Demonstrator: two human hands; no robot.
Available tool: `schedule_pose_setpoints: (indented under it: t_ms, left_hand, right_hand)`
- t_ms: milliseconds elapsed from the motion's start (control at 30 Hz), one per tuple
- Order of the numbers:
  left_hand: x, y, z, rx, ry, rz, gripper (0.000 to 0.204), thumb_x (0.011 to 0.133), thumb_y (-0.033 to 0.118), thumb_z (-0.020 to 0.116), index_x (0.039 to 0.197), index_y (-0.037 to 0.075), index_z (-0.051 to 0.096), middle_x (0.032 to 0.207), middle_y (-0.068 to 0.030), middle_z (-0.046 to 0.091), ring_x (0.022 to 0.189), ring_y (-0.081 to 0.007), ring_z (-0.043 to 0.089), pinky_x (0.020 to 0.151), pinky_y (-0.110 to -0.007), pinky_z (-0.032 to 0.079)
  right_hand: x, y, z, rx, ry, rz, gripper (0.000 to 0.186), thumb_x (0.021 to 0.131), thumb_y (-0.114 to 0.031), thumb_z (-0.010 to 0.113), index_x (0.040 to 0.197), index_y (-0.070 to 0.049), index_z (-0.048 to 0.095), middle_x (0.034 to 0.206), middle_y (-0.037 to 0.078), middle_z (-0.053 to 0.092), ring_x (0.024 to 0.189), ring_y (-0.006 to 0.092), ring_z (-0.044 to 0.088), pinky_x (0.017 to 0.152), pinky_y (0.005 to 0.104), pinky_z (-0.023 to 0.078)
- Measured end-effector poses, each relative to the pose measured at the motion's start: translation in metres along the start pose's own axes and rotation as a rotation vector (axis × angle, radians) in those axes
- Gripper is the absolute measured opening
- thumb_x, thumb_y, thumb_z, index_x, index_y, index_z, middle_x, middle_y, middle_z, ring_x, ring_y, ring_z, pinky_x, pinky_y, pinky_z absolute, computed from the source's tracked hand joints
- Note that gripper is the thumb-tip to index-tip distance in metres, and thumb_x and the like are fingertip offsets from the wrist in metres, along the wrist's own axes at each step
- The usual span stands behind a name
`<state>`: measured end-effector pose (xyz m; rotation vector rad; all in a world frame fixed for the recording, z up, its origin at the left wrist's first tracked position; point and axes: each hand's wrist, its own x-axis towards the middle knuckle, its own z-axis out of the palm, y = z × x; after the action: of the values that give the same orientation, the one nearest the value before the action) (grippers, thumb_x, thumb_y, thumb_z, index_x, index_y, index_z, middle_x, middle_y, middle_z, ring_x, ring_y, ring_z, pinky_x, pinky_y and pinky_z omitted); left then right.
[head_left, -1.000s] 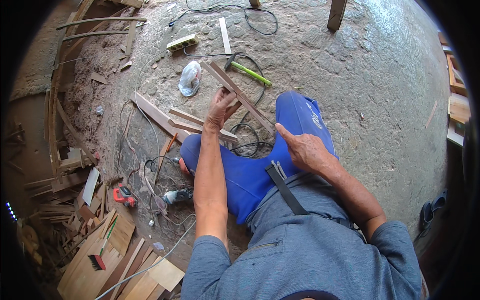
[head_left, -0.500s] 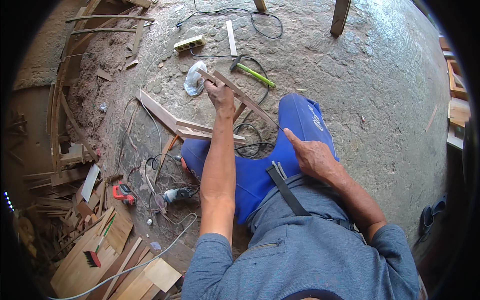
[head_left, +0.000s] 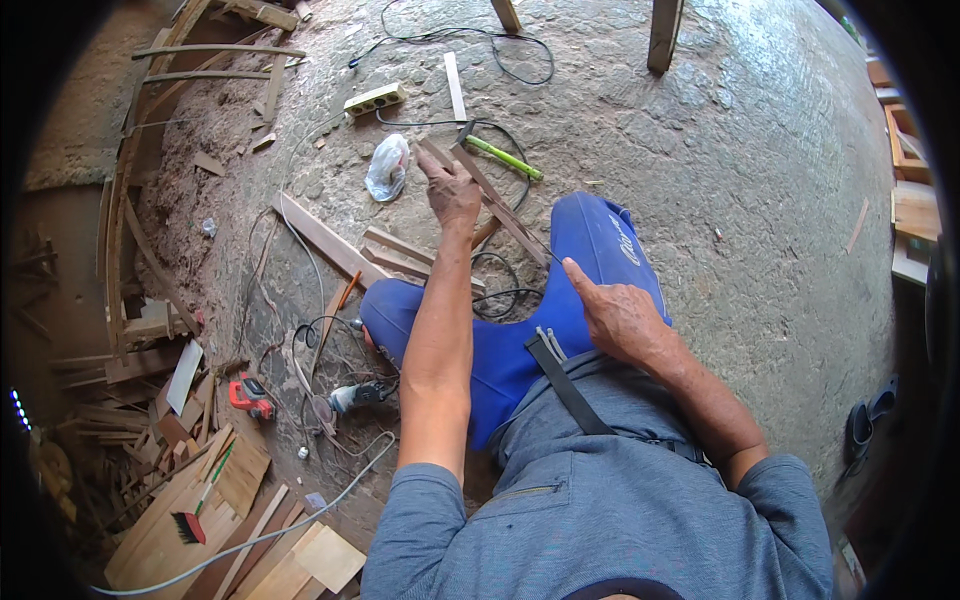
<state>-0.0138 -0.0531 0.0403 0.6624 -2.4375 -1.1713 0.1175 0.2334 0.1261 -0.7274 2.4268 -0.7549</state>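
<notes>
My left hand (head_left: 452, 195) grips a narrow wooden frame (head_left: 510, 220) of joined strips, raised above the floor between my knees. My right hand (head_left: 622, 320) is over my right thigh, index finger stretched toward the frame's near end and other fingers curled, their contents hidden; whether the fingertip touches it is unclear. More wooden strips (head_left: 400, 250) and a long board (head_left: 322, 232) lie beside my left knee, with an orange stick (head_left: 350, 288). A green-handled hammer (head_left: 505, 158) and a plastic bag (head_left: 388, 168) lie beyond my hands.
A power strip (head_left: 372, 100), tangled cables (head_left: 515, 300), a grinder (head_left: 355, 398) and a red tool (head_left: 250, 395) lie around me. Scrap wood and a brush (head_left: 190, 525) are left, bent wooden pieces (head_left: 140, 260) stand behind them. Sandals (head_left: 862, 425) and stacked wood (head_left: 910, 215) sit right; posts (head_left: 662, 40) stand ahead.
My left hand has shifted slightly forward along the raised wooden frame, which has tilted a little. My right index finger has moved slightly, still stretched toward the frame's near end.
</notes>
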Motion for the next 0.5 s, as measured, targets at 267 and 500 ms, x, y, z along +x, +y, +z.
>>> schedule_pose_setpoints:
  t_ms: [267,500]
  left_hand:
    - [0.017,0.006,-0.031,1.128,-0.258,0.823,0.03,0.091,0.028,0.056,0.117,0.018,0.066,0.143,-0.0125,0.057,0.148,-0.0292,0.034,0.121,-0.055,0.01]
    - [0.026,0.047,-0.052,1.08,-0.836,0.749,0.039,0.089,0.049,0.062,0.107,0.013,0.063,0.1,-0.0129,0.069,0.114,-0.0298,0.061,0.118,-0.051,0.021]
  right_hand:
    - [0.013,0.006,-0.005,-0.024,-0.022,-0.025,0.065,0.088,-0.006,0.051,0.151,0.0,0.036,0.082,0.023,0.07,0.074,0.0412,0.069,0.066,0.0533,0.054]
    - [0.011,0.005,-0.011,-0.04,-0.089,0.002,0.065,0.087,-0.006,0.052,0.15,0.0,0.038,0.085,0.023,0.07,0.076,0.0394,0.07,0.065,0.0522,0.054]
